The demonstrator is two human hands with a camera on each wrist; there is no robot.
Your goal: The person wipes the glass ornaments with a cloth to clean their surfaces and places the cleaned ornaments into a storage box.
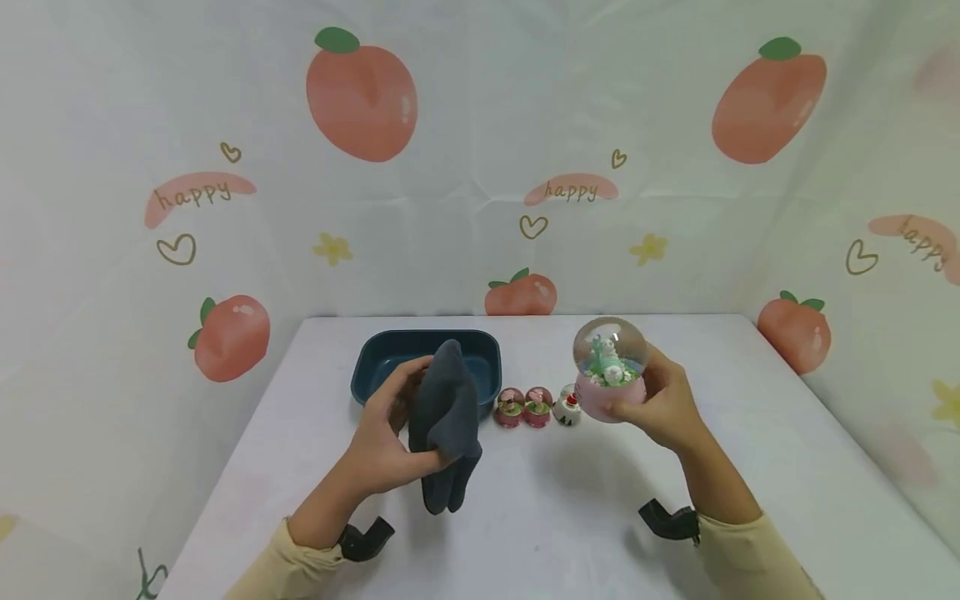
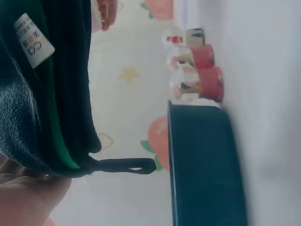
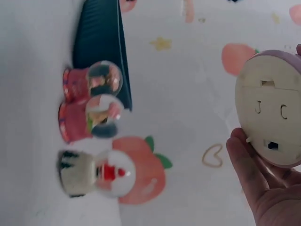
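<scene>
My left hand grips a folded dark grey-blue cloth, held up in front of the bin. In the left wrist view the cloth shows a white label, a green strip and a hanging loop. My right hand holds a large snow globe by its pink base, fingers and thumb round it. Inside its clear dome are a green and white figure and small flowers. From the right wrist, the globe's cream underside faces the camera, with the letters J and C on it.
A dark teal bin stands at the back left of the white table. Right of it, in a row, are two small red-based snow globes and a small white-based one. A patterned cloth backdrop rises behind.
</scene>
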